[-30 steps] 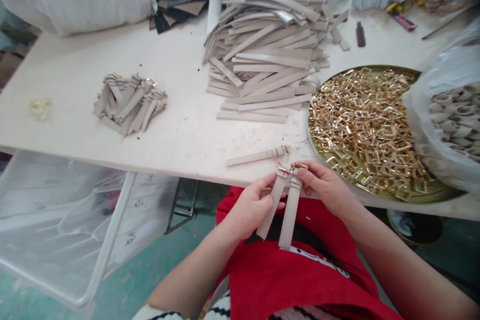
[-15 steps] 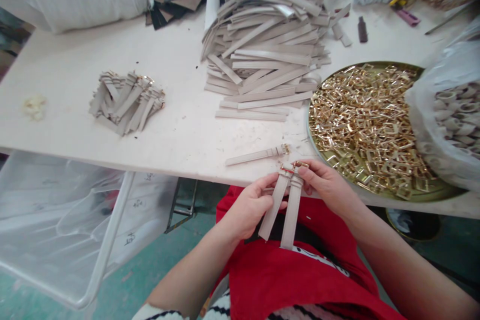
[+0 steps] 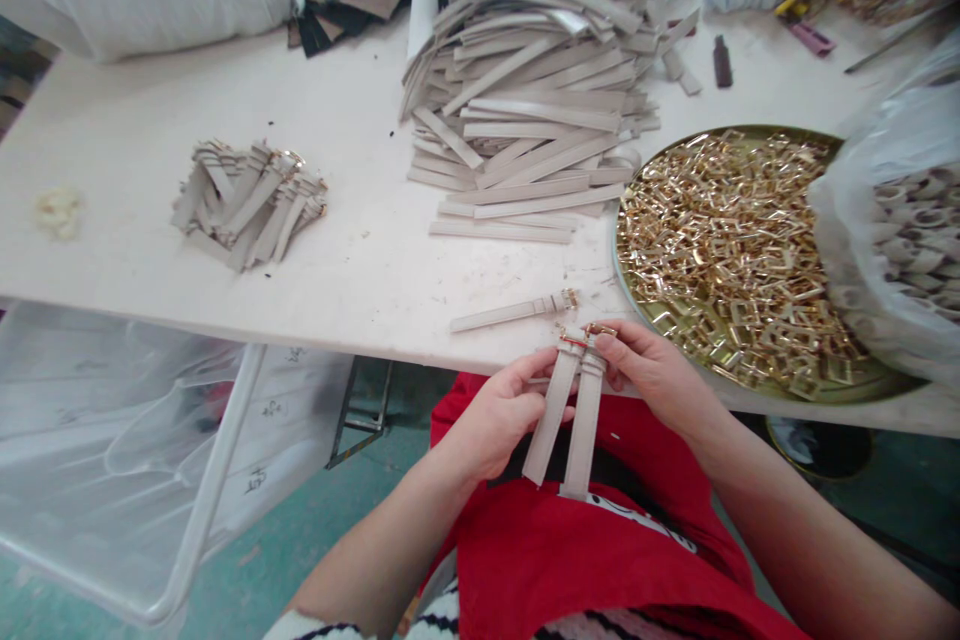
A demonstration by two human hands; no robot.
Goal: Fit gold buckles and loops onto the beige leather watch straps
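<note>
Two short beige straps with gold buckles hang side by side over my lap, just off the table's front edge. My left hand (image 3: 517, 410) is closed on the left buckle strap (image 3: 551, 420), its fingers partly hidden behind it. With thumb and fingers my right hand (image 3: 645, 365) pinches the right buckle strap (image 3: 583, 430) near its buckle. Both buckle ends nearly touch at the top, with a bit of red between them. On the table just beyond my hands lies another buckle strap (image 3: 514, 311), its gold buckle to the right.
A large pile of beige strips (image 3: 532, 100) covers the middle back. At right stands a round tray (image 3: 885, 385) of gold buckles, beside a plastic bag (image 3: 847, 210) of beige loops. A heap of buckled straps (image 3: 251, 205) lies left. Below left is a clear plastic bin (image 3: 180, 560).
The lower end of the left strap has swung slightly to the right. Both hands keep their grip, and the view has shifted very slightly.
</note>
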